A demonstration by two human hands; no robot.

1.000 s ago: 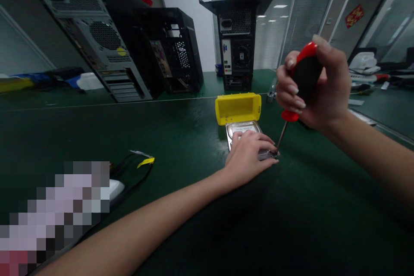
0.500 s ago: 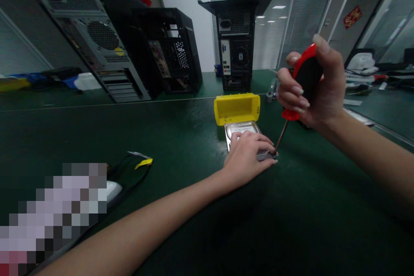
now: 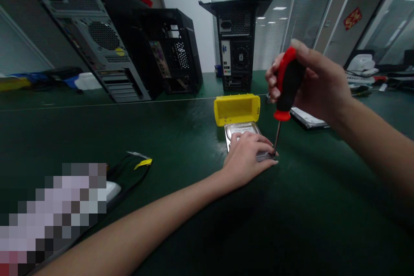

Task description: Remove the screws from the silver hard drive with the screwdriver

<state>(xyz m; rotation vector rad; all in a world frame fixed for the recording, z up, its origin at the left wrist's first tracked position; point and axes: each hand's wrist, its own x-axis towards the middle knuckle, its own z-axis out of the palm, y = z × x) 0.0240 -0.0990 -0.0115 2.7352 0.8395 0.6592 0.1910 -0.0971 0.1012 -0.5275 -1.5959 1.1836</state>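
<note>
Tower case (image 3: 93, 51), silver-backed and tall, stands far to the left of and behind the yellow bin (image 3: 220, 114). Well left of that bin and nearer the camera, a black cable (image 3: 134, 186) with a yellow tag (image 3: 143, 163) curves over the table. Left of the bin and behind it, an open black case (image 3: 190, 51) shows its side edge. A wide stretch of green tabletop (image 3: 181, 133) runs from the cable to the bin's left wall, giving room to slide sideways, and a thin pale seam passes behind the bin.

Just in front of the bin lies the hard drive (image 3: 242, 128), flat, its far edge near the bin's lower rim. The left hand (image 3: 247, 155) grasps it, palm over the near part, fingers and thumb around the right end. Behind the bin stands a third case (image 3: 237, 43) with a flared top panel.

Right of the bin, the screwdriver (image 3: 291, 82) tilts slightly, its tip at the drive's right end. The right hand (image 3: 323, 79) is clenched round its red and black handle. Farther right of the bin, a labelled flat slab (image 3: 308, 119) is partly hidden by that hand.
</note>
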